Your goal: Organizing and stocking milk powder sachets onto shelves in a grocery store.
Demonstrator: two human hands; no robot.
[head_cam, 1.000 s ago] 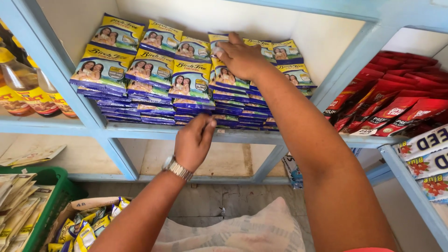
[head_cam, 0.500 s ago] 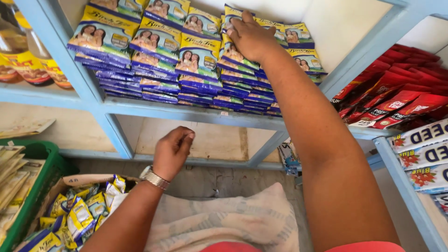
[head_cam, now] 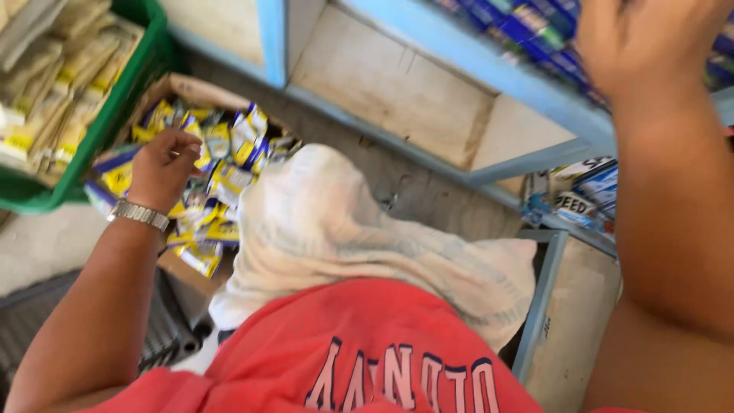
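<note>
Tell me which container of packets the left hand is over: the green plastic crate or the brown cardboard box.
The brown cardboard box, full of yellow-and-blue sachets. The left hand hovers right above it, while the green plastic crate stands beside it, farther left, holding paler packets.

The person wears a red shirt with lettering and a silver wristwatch.
</note>
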